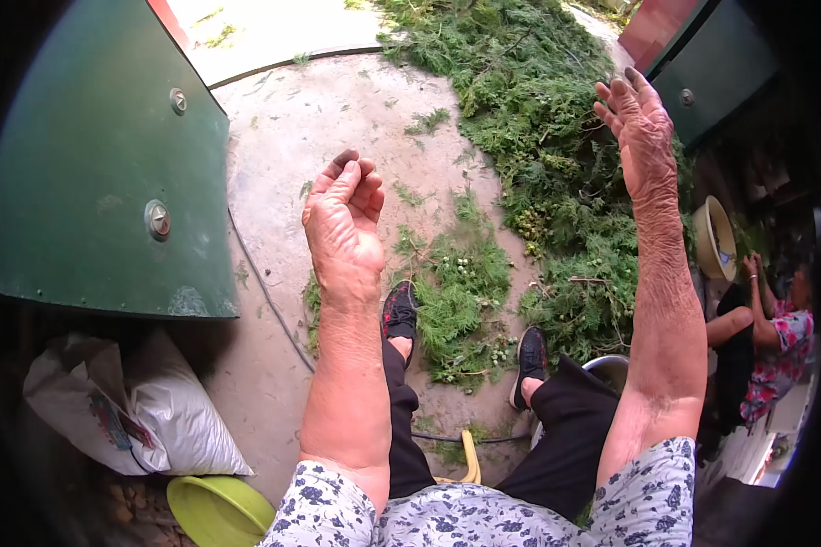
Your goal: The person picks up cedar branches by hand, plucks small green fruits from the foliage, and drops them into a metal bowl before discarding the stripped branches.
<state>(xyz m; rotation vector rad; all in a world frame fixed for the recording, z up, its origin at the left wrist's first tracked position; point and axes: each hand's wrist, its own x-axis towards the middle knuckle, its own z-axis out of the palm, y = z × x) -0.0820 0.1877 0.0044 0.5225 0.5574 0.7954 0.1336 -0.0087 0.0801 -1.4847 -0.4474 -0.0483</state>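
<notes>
My left hand is raised over the concrete floor, palm partly turned up. Its fingers curl inward with the thumb against them, and nothing shows in it. My right hand is held up and out to the right, fingers stretched and a little apart, with nothing in it. Behind and below that hand lies a large heap of green conifer branches. A smaller pile of leafy sprigs, some bearing small pale cones or berries, sits on the floor between my feet. Neither hand appears to touch the greenery.
A green metal door stands at left, another green door at right. White sacks and a yellow-green basin are low left. A dark cable crosses the floor. Another person sits at right near a cream basin.
</notes>
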